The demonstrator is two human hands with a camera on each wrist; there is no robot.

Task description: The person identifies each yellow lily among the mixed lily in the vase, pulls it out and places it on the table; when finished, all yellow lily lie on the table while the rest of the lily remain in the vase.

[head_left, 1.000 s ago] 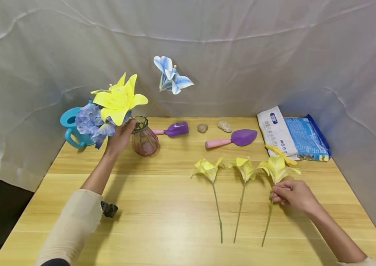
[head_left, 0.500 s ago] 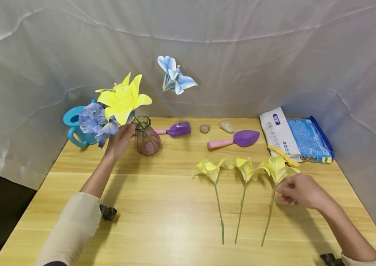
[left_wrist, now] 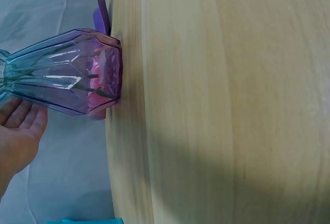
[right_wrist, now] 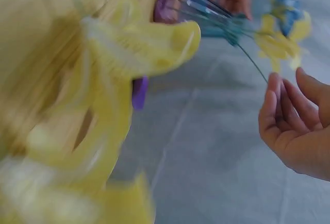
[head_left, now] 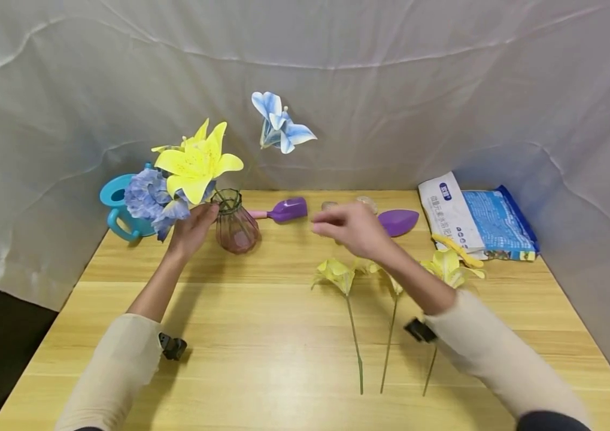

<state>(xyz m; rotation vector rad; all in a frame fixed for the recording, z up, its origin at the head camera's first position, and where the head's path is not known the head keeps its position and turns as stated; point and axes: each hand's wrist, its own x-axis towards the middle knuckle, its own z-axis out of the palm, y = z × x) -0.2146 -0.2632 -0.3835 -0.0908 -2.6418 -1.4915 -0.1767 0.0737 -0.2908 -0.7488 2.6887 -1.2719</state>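
Observation:
My left hand (head_left: 193,230) touches the neck of a clear purple glass vase (head_left: 237,232), its fingers loosely extended alongside the glass in the left wrist view. Out of the vase rise a yellow lily (head_left: 197,167), ruffled blue flowers (head_left: 146,194) and a blue-and-white lily (head_left: 283,129) on a long thin stem. My right hand (head_left: 355,228) is in the air right of the vase, fingers loosely bent, thumb apart and nothing held. Below its forearm lie yellow lilies in a row: a left one (head_left: 336,275), a middle one (head_left: 394,311) partly covered, and a right one (head_left: 447,266).
A blue watering can (head_left: 121,206) stands at the left. Along the back lie a purple scoop (head_left: 290,209), a purple trowel (head_left: 398,222) and two stones, partly behind my right hand. At the right are a blue-and-white packet (head_left: 498,221) and a yellow-handled item (head_left: 458,251).
My right hand has let go of the right-hand yellow lily and moved up and left towards the vase. The left hand has stayed at the vase neck.

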